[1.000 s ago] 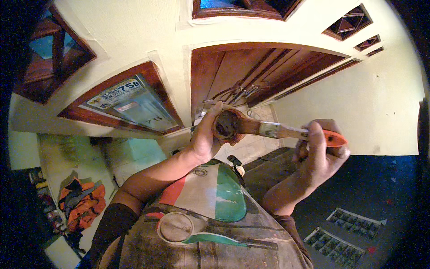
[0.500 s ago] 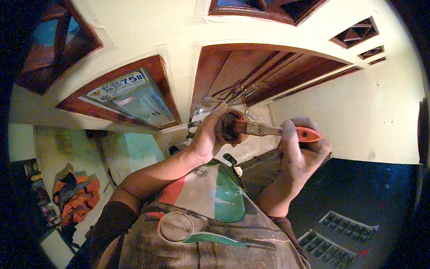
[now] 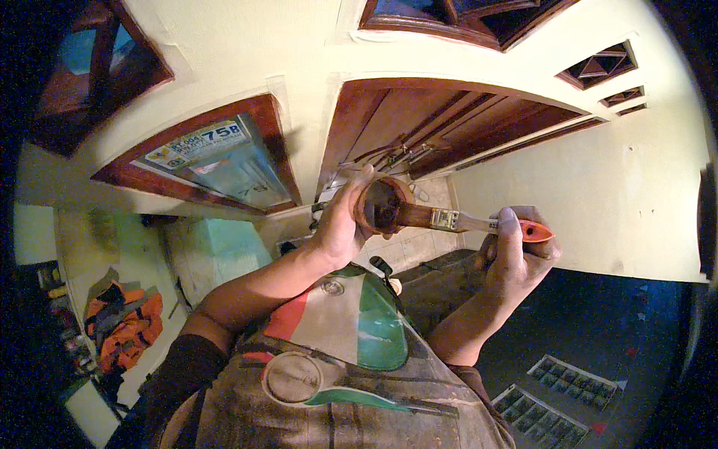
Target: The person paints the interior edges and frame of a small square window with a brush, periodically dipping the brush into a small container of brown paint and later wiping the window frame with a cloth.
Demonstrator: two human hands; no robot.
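Note:
In my left hand (image 3: 338, 228) is a small round pot (image 3: 364, 200) with brown stain on its rim and dark liquid inside. The hand is closed around its left side. A flat paintbrush (image 3: 467, 222) with a metal band and an orange handle end lies across to the right, my right hand (image 3: 520, 247) closed on its handle. The brown-wet bristles (image 3: 415, 216) touch or overlap the pot's right rim; which of the two I cannot tell.
Ahead stands a brown wooden double door (image 3: 449, 123) with metal handles. To its left is a wood-framed window (image 3: 232, 168) with a sign. Orange clothing (image 3: 129, 322) hangs at the left. Two framed vent blocks (image 3: 576, 380) show at the lower right, in a dark surface.
The brush has shifted right, its bristles drawn from inside the pot to the right rim, so the metal band now sits farther away. My right hand moved slightly right and down.

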